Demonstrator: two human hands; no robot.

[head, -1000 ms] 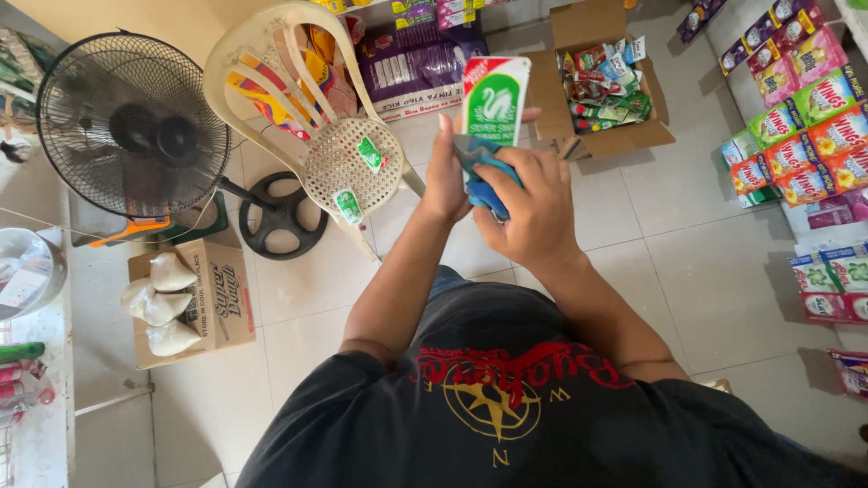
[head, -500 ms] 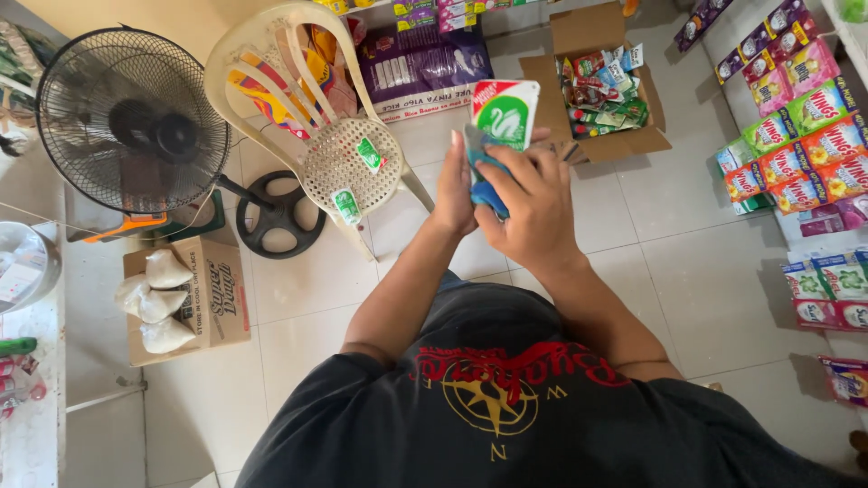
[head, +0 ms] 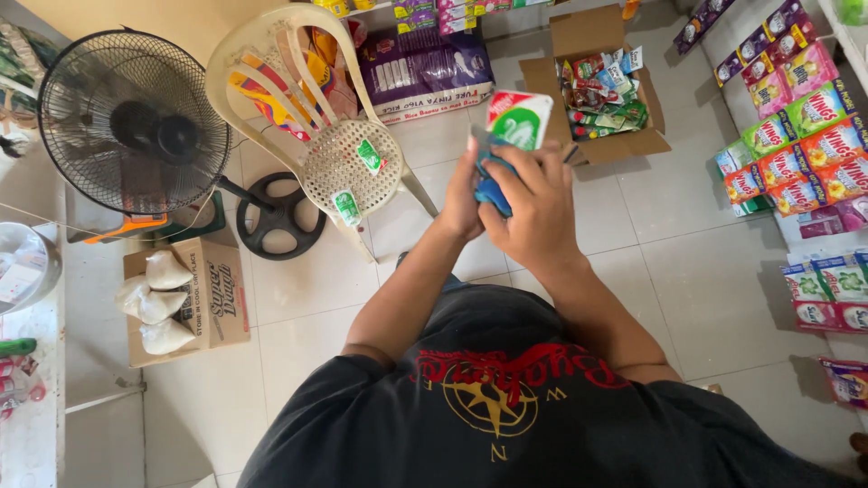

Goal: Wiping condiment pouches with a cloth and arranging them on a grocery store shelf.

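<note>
Head camera is looking straight down over a dark printed shirt (head: 506,407) and two bare forearms reaching forward above a pale tiled floor (head: 723,271). Both hands are meeting in front of the chest, pressed close together around a small stack of sachets. The right hand (head: 542,203) is lying on top, fingers curled and closed over a blue packet (head: 491,192), so it is the nearer and more visible hand. The left hand (head: 463,194) is gripping the same stack from the other side, mostly hidden behind the right; how far its fingers are closing cannot be told. A green and white sachet (head: 518,119) is sticking out beyond the fingertips, its long axis pointing away from the body. Just past the hands, a cream plastic chair (head: 353,167) is standing with small packets on its seat. Farther out, an open cardboard box (head: 592,41) of mixed packets is sitting beside a purple sack (head: 425,68), and a standing fan (head: 136,122) is off to the left
</note>
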